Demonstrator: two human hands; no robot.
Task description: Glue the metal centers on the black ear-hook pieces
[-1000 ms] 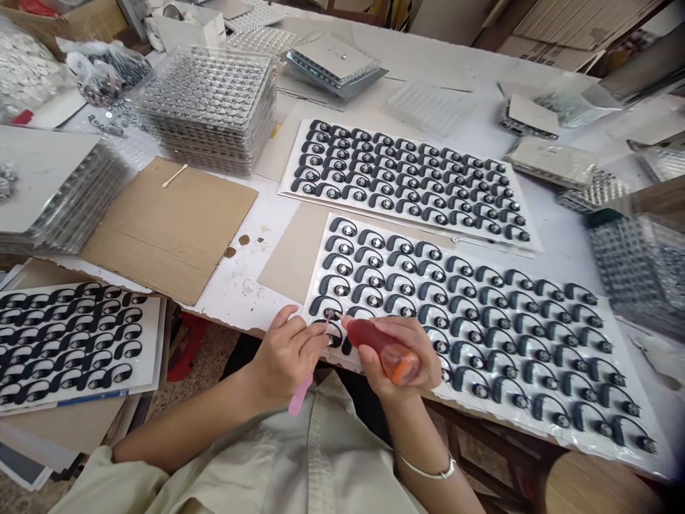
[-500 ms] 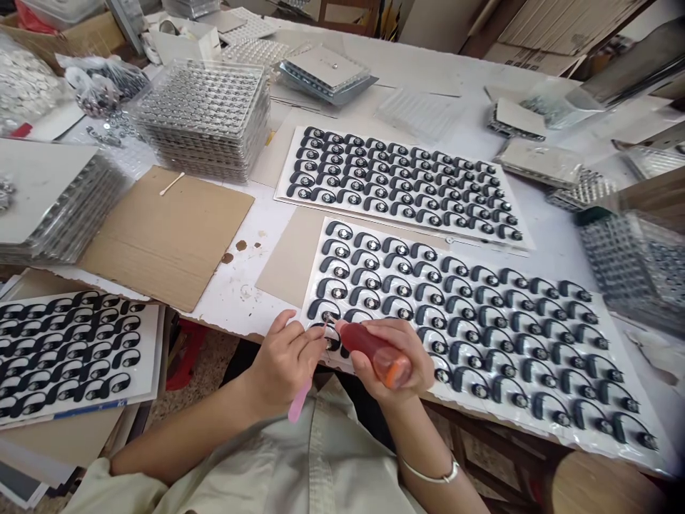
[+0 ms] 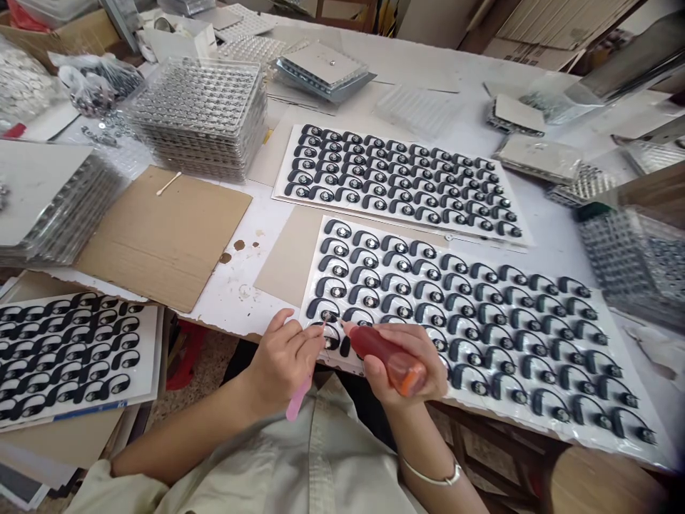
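Observation:
My left hand (image 3: 283, 364) is closed around a slim pink stick-like tool (image 3: 297, 400), its thin tip over the near left corner of a white sheet (image 3: 315, 282). On that sheet lie rows of black curved pieces (image 3: 397, 285), each with a small shiny round part. My right hand (image 3: 409, 364) is wrapped round a red squeeze bottle (image 3: 382, 353) with an orange end. The bottle's narrow nozzle points left, at the near left pieces and a little right of the tool's tip. Whether the nozzle touches a piece I cannot tell.
A second sheet of black pieces (image 3: 281, 182) lies behind, another (image 3: 64, 357) at lower left. Left of me are brown cardboard (image 3: 165, 235) with a cotton swab (image 3: 169, 184) and stacked clear trays (image 3: 200, 118). More trays (image 3: 636, 257) stand at right. A stool (image 3: 604, 482) is at lower right.
My right hand has drawn the red bottle slightly to the right, so its nozzle is farther from the pink tool's tip. My left hand has barely moved.

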